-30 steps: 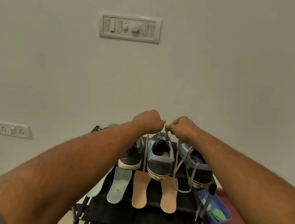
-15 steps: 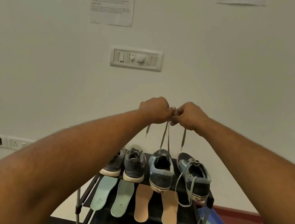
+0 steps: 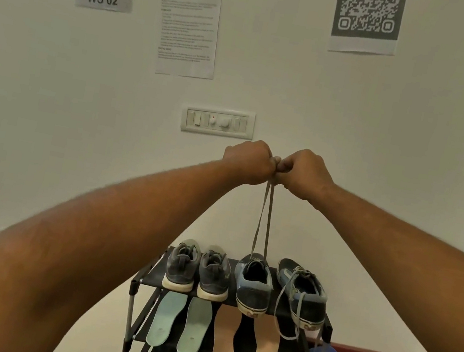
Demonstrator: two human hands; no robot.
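Now | your left hand (image 3: 247,160) and right hand (image 3: 306,170) each pinch the laces (image 3: 263,218), taut above the blue shoe (image 3: 253,285) | blue shoe's heel overhangs the rack (image 3: 144,278) top shelf's front edge | risk: pull harder and you likely tip it off.

a black shoe rack (image 3: 155,271) carries four shoes on its top shelf, heels forward: two grey sneakers (image 3: 182,266) at the left, a blue shoe (image 3: 253,285) with its laces (image 3: 263,218) drawn straight up, and a second blue shoe (image 3: 302,297). on the lower shelf (image 3: 246,333) lie two green insoles (image 3: 168,319) and two tan insoles (image 3: 225,339).
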